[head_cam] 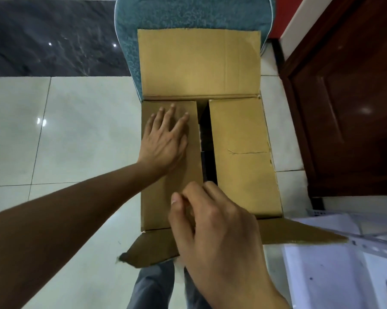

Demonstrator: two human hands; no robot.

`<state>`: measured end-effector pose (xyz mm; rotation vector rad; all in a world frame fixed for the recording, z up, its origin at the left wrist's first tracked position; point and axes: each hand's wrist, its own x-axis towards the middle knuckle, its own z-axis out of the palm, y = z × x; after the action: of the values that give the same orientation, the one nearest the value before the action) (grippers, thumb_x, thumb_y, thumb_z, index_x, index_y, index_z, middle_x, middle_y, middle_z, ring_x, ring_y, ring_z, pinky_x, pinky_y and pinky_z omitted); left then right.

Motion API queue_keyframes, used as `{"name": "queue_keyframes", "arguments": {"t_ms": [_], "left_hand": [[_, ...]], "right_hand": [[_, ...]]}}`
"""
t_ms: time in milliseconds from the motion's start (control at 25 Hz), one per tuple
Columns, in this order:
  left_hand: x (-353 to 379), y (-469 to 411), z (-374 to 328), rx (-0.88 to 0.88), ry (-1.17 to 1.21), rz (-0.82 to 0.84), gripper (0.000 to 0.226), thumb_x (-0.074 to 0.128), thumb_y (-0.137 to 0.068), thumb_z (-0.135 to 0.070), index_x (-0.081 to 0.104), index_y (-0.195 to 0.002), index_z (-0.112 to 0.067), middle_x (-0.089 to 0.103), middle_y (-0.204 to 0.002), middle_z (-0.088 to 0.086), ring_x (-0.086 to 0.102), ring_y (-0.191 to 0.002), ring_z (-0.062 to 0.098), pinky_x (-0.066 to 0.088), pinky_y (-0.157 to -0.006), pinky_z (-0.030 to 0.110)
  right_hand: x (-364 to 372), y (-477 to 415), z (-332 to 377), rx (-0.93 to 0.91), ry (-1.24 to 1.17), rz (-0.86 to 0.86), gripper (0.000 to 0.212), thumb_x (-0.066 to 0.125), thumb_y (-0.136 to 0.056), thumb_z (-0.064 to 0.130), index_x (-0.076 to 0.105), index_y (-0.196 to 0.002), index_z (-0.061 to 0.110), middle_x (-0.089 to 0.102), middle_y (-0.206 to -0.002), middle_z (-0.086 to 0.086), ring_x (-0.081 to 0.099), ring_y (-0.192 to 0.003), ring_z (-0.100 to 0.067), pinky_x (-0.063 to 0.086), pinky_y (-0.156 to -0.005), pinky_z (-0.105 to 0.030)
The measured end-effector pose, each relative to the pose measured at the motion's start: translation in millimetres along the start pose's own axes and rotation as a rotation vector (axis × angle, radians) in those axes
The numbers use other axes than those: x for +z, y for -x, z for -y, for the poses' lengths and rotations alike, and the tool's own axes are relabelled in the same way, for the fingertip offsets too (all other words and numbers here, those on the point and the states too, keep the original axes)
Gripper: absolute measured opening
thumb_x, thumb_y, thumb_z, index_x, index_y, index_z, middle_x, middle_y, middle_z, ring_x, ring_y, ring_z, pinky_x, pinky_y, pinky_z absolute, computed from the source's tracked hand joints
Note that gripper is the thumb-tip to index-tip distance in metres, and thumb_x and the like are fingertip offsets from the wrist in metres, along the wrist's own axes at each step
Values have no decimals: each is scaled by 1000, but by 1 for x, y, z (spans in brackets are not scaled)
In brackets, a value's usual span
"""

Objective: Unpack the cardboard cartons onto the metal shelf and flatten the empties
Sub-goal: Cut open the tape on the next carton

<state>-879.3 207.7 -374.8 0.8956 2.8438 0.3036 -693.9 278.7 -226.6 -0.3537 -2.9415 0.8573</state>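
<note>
left hand [164, 143]: bare, nails cut short, knuckles and tendons showing on its back
left forearm [65, 210]: bare as far as the frame edge
right hand [217, 233]: bare, short nail on the thumb
trousers [153, 286]: grey-blue cloth, two legs, soft folds, low in the view

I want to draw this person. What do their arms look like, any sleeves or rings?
The left grip and right grip are bare hands: no gloves, rings or watch show. The left forearm has no sleeve. The nails are short.
</note>
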Motion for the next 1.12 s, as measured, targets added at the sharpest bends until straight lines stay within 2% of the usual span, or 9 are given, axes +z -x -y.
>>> {"name": "queue_keyframes", "arguments": {"t_ms": [80, 200, 320, 440, 560, 760, 920, 1120], "left_hand": [[6, 9, -14, -33, -1, 20, 64, 16, -100, -49, 12, -160, -29, 3, -168, 12, 0, -154, 33, 6, -125, 50], [16, 22, -30, -68, 3, 47, 63, 15, -100, -51, 5, -160, -32, -2, -168, 11, -4, -154, 32, 2, -125, 50], [26, 35, -44, -107, 12, 41, 64, 18, -100, -53, 4, -160, -34, -4, -168, 11, -6, -154, 32, 1, -125, 53], [35, 49, -55, -92, -36, 1, 64, 20, -101, -54, 8, -160, -34, -2, -168, 12, -5, -154, 34, 4, -124, 54], [40, 57, -61, -66, -76, -17, 64, 25, -101, -55, 11, -160, -35, -1, -168, 13, -4, -154, 35, 5, -123, 56], [42, 57, -62, -106, -114, 13, 69, 27, -99, -63, 11, -160, -34, -7, -168, 13, -9, -153, 37, 2, -122, 58], [39, 55, -60, -97, -142, 35, 68, 30, -99, -62, 15, -159, -34, -8, -168, 12, -10, -153, 37, 2, -122, 59], [27, 59, -61, -78, -127, 23, 70, 22, -97, -63, 13, -160, -33, -9, -168, 7, -12, -153, 36, 4, -122, 60]], "right_hand": [[-11, 0, -8, 50, 43, 95, 30, 32, -100, 49, 52, -83, 35, 48, -69, 18, 47, -50, -2, 44, -48, -12], [-32, -12, -21, 112, 83, 376, 22, 24, -103, 52, 39, -96, 38, 47, -87, 15, 50, -72, -1, 46, -69, -19], [-48, -29, -41, 106, 226, 466, 22, 29, -106, 49, 43, -111, 34, 49, -98, 12, 54, -87, -7, 46, -77, -29], [-48, -50, -61, 69, 395, 412, 30, 34, -106, 45, 46, -128, 28, 54, -115, 5, 56, -101, -15, 49, -81, -31], [-20, -77, -87, -7, 445, 293, 39, 40, -105, 38, 42, -141, 23, 50, -133, -3, 51, -121, -21, 46, -97, -36], [47, -90, -119, -16, 457, 302, 60, 56, -99, 31, 33, -154, 25, 27, -161, -11, 25, -149, -29, 25, -121, -47], [62, -90, -129, -16, 481, 286, 68, 62, -94, 34, 33, -155, 26, 15, -167, -12, 9, -155, -29, 11, -125, -53], [48, -86, -125, -8, 452, 220, 67, 57, -96, 34, 31, -157, 25, 18, -168, -5, 13, -155, -23, 11, -123, -57]]}}
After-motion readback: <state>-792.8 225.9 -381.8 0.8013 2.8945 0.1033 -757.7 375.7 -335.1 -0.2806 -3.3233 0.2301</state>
